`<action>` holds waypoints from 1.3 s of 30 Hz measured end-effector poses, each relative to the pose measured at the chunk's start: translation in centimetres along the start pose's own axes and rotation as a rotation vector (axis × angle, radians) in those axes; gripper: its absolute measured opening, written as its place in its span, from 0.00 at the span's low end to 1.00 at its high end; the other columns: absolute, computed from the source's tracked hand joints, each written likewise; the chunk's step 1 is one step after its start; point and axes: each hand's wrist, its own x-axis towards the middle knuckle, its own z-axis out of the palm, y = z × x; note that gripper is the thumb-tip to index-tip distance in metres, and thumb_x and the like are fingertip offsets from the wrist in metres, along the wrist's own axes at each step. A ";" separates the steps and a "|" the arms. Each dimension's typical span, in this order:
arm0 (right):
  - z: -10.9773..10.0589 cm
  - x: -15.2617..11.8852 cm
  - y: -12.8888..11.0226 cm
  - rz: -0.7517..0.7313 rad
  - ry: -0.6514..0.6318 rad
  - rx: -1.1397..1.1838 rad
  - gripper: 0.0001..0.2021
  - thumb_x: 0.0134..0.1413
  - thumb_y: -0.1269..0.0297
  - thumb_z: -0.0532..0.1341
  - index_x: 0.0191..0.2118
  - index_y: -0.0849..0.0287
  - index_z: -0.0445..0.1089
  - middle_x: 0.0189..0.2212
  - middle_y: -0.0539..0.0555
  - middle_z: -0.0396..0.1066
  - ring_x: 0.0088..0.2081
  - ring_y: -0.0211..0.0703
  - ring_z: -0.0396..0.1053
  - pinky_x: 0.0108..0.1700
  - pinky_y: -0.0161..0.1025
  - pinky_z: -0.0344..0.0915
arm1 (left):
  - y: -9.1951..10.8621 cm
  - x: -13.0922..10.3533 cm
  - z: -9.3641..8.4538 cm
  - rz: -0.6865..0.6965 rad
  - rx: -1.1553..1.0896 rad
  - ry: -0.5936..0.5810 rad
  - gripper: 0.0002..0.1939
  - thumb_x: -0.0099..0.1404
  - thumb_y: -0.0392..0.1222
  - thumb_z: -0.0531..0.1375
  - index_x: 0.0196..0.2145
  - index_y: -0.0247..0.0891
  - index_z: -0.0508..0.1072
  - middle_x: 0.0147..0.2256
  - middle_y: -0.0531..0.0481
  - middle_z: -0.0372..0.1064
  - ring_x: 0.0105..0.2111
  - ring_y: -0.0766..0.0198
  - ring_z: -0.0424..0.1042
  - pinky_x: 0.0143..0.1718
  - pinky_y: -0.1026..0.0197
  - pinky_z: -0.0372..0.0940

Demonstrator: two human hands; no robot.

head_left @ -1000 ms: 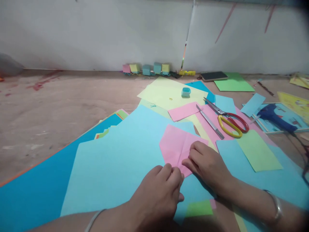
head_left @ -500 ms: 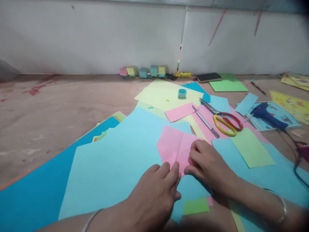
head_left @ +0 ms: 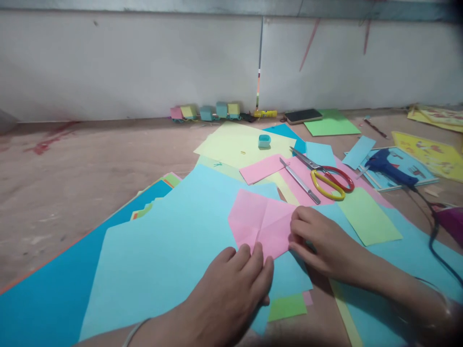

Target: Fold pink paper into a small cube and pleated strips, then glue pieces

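Pink paper (head_left: pixel 262 219), thin and matte, lies on the big light-blue sheet (head_left: pixel 170 246); take it as your landmark. It already shows a centre crease and angled flaps folded in at its near end, so a few folds look done. It is still mostly flat, so plenty of folding seems left.

Your left hand (head_left: pixel 231 284) sits at the near edge of the pink paper, fingers close together and pressed flat on its near tip, gripping nothing. Your right hand (head_left: pixel 321 238) is at its right corner, fingers curled and pinning the edge down; whether it pinches the paper or only presses, you cannot tell.

Beyond the pink paper to the right lie red-and-yellow scissors (head_left: pixel 327 176), with a slim metal craft knife (head_left: pixel 299 174) beside them on another pink sheet. Right of the pink paper sits a green rectangle (head_left: pixel 369 217). Further right is a blue glue gun (head_left: pixel 388 166) with a dark cord. Well beyond the pink paper, a pale yellow sheet (head_left: pixel 235 144) carries a small teal tape roll (head_left: pixel 264 140). Left of it, a darker blue sheet (head_left: pixel 43 299) runs under the light-blue one. The floor (head_left: pixel 72 168) is rough and dusty brown.
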 end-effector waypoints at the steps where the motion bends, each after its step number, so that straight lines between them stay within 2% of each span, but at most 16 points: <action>1: 0.2 0.1 -0.4 -0.019 0.006 -0.004 0.08 0.56 0.74 0.58 0.27 0.60 0.62 0.31 0.53 0.62 0.32 0.42 0.59 0.32 0.39 0.57 | 0.1 0.0 0.0 -0.004 -0.004 -0.012 0.22 0.71 0.46 0.53 0.57 0.32 0.63 0.52 0.35 0.68 0.41 0.51 0.70 0.32 0.53 0.64; 4: 1.2 0.2 -1.1 -0.038 0.037 -0.037 0.08 0.56 0.69 0.61 0.27 0.60 0.64 0.31 0.54 0.63 0.33 0.43 0.59 0.33 0.39 0.57 | 0.2 0.1 -0.1 -0.013 -0.005 -0.015 0.25 0.71 0.47 0.52 0.61 0.32 0.59 0.54 0.35 0.67 0.42 0.51 0.69 0.33 0.52 0.64; 8: 2.4 0.6 -1.1 0.029 0.017 -0.091 0.11 0.52 0.66 0.67 0.25 0.60 0.66 0.28 0.52 0.63 0.32 0.43 0.60 0.32 0.39 0.56 | 0.0 0.1 -0.3 0.000 -0.003 -0.012 0.22 0.71 0.47 0.53 0.57 0.31 0.65 0.52 0.36 0.68 0.40 0.52 0.70 0.32 0.53 0.65; 13: 1.5 0.8 0.1 0.168 -0.045 -0.059 0.11 0.47 0.70 0.70 0.24 0.60 0.66 0.28 0.51 0.64 0.31 0.40 0.62 0.30 0.36 0.56 | -0.3 -0.3 -0.4 0.037 -0.009 0.019 0.16 0.68 0.43 0.58 0.49 0.29 0.72 0.53 0.35 0.69 0.42 0.51 0.71 0.32 0.55 0.66; 19: 0.8 0.6 0.6 0.145 -0.051 -0.058 0.09 0.49 0.73 0.68 0.25 0.60 0.67 0.29 0.52 0.65 0.31 0.40 0.63 0.30 0.35 0.57 | -0.9 -1.0 -0.8 0.067 -0.013 0.034 0.18 0.67 0.43 0.58 0.50 0.29 0.73 0.55 0.34 0.68 0.46 0.49 0.70 0.40 0.53 0.68; 22: 0.8 0.6 0.5 0.138 -0.071 -0.048 0.08 0.49 0.73 0.67 0.25 0.61 0.68 0.29 0.52 0.65 0.32 0.40 0.63 0.31 0.36 0.57 | -0.8 -1.4 -0.7 0.086 -0.046 0.047 0.14 0.66 0.40 0.58 0.45 0.31 0.76 0.55 0.37 0.68 0.48 0.49 0.70 0.39 0.54 0.68; 25: 0.8 0.6 0.5 0.112 -0.053 -0.027 0.08 0.49 0.73 0.67 0.25 0.61 0.68 0.29 0.52 0.65 0.32 0.40 0.62 0.32 0.36 0.58 | -0.2 -1.9 0.1 0.038 -0.083 0.123 0.08 0.64 0.37 0.60 0.37 0.34 0.79 0.53 0.42 0.70 0.48 0.49 0.69 0.37 0.55 0.68; 28: 0.6 0.6 0.8 0.055 0.010 0.012 0.07 0.50 0.73 0.66 0.26 0.60 0.68 0.30 0.53 0.65 0.33 0.42 0.63 0.32 0.37 0.59 | 0.3 -2.0 0.8 0.002 -0.081 0.233 0.07 0.64 0.38 0.60 0.36 0.32 0.78 0.50 0.41 0.73 0.47 0.48 0.69 0.39 0.54 0.69; 31: 0.5 0.7 1.5 -0.036 0.141 0.072 0.04 0.57 0.73 0.59 0.32 0.60 0.69 0.34 0.56 0.65 0.37 0.44 0.64 0.36 0.40 0.63 | -0.2 -1.3 0.5 0.008 -0.060 0.281 0.08 0.67 0.37 0.58 0.36 0.31 0.76 0.44 0.38 0.73 0.46 0.49 0.69 0.42 0.51 0.69; 34: 0.9 0.8 2.7 -0.088 0.251 0.017 0.12 0.60 0.75 0.51 0.44 0.61 0.70 0.39 0.60 0.65 0.40 0.47 0.65 0.39 0.44 0.65 | -1.7 -0.4 -0.2 -0.050 -0.079 0.211 0.09 0.69 0.37 0.55 0.32 0.33 0.72 0.32 0.44 0.71 0.37 0.53 0.69 0.39 0.50 0.69; 37: 1.7 0.8 3.6 -0.136 0.266 -0.109 0.20 0.58 0.77 0.49 0.54 0.61 0.66 0.44 0.64 0.65 0.42 0.51 0.65 0.39 0.47 0.67 | -3.3 0.1 -0.5 -0.151 -0.110 0.113 0.09 0.69 0.33 0.53 0.32 0.35 0.70 0.28 0.49 0.66 0.30 0.58 0.66 0.38 0.49 0.68; 39: 2.0 0.8 3.6 -0.185 0.261 -0.161 0.22 0.59 0.78 0.48 0.56 0.59 0.65 0.48 0.65 0.64 0.44 0.51 0.65 0.40 0.48 0.67 | -4.0 0.2 -0.2 -0.212 -0.091 0.115 0.09 0.69 0.31 0.51 0.35 0.36 0.70 0.30 0.49 0.66 0.32 0.58 0.66 0.43 0.46 0.67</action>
